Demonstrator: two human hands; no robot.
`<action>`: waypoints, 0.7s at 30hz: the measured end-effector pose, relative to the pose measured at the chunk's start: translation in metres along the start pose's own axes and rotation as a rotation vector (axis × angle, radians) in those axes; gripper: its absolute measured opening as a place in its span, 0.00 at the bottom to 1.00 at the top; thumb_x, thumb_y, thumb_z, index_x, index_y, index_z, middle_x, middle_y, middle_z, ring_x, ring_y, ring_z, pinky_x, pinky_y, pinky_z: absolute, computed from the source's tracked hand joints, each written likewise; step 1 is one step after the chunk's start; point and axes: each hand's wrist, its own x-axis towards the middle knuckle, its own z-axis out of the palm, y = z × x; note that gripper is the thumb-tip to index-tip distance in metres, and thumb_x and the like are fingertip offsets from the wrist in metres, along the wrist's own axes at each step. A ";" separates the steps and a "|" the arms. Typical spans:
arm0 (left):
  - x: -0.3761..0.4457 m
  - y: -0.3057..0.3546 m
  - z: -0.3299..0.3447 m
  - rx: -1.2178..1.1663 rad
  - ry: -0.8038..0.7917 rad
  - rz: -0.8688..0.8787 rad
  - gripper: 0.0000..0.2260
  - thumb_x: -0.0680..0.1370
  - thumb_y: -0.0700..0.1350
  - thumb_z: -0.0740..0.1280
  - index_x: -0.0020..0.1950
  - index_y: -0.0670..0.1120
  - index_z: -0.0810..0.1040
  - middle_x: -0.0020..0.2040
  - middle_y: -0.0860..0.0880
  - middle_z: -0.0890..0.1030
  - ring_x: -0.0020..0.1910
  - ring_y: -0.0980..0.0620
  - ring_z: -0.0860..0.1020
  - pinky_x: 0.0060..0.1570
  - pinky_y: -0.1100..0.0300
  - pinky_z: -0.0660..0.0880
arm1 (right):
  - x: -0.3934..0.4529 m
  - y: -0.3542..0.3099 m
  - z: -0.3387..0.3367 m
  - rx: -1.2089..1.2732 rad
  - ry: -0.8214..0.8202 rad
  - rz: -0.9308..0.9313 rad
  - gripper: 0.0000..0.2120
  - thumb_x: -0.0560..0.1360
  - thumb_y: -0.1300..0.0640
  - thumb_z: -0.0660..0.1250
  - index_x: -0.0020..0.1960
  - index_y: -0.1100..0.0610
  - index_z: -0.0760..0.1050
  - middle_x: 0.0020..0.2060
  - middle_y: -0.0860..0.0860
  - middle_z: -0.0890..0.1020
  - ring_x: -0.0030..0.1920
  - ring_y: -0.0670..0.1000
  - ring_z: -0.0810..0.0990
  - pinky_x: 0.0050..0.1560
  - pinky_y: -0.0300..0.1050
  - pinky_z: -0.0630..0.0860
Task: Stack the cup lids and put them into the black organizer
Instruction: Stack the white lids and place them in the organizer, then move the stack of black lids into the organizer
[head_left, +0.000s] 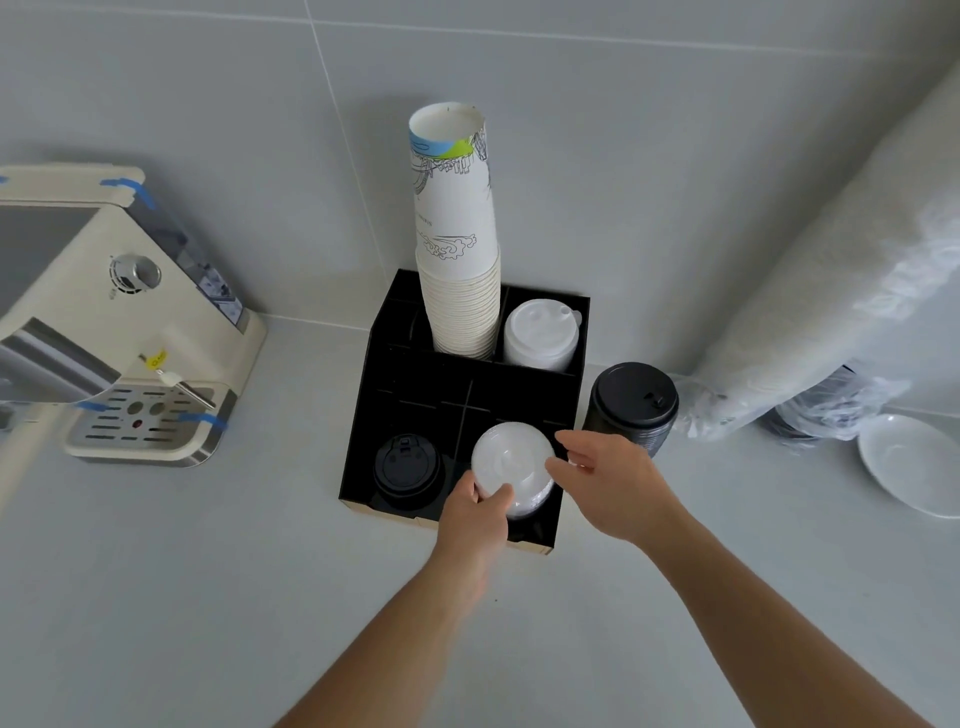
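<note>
My left hand pinches the near rim of the stack of clear lids, which sits partly down in the front right compartment of the black organizer. My right hand hangs loose beside it, holding nothing. Gripped on one edge only, the stack could tilt, catch the divider and fan apart.

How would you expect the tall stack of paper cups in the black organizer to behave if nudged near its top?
It would probably sway or tip: the paper cup stack rises far above the black organizer, with only its base in a compartment. Being nested paper, it likely feels light for its height.
</note>
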 end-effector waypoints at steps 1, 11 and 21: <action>-0.003 0.001 -0.001 -0.007 -0.011 0.008 0.07 0.77 0.44 0.65 0.55 0.51 0.76 0.52 0.53 0.79 0.45 0.59 0.75 0.40 0.66 0.69 | -0.005 0.002 -0.006 0.027 0.014 -0.012 0.07 0.75 0.52 0.64 0.39 0.43 0.74 0.32 0.47 0.77 0.35 0.45 0.75 0.44 0.42 0.72; -0.047 -0.009 -0.006 0.043 0.013 0.106 0.22 0.77 0.51 0.66 0.71 0.49 0.70 0.61 0.54 0.76 0.61 0.55 0.75 0.59 0.60 0.68 | -0.020 0.023 -0.094 0.471 0.463 -0.019 0.06 0.75 0.57 0.71 0.50 0.48 0.82 0.37 0.38 0.85 0.40 0.39 0.82 0.46 0.32 0.74; -0.035 0.036 0.065 -0.004 -0.203 0.089 0.09 0.72 0.59 0.66 0.50 0.59 0.73 0.48 0.60 0.75 0.53 0.54 0.74 0.51 0.61 0.69 | 0.047 0.046 -0.105 0.320 0.248 0.067 0.16 0.73 0.50 0.71 0.61 0.47 0.79 0.56 0.48 0.82 0.57 0.48 0.80 0.52 0.42 0.74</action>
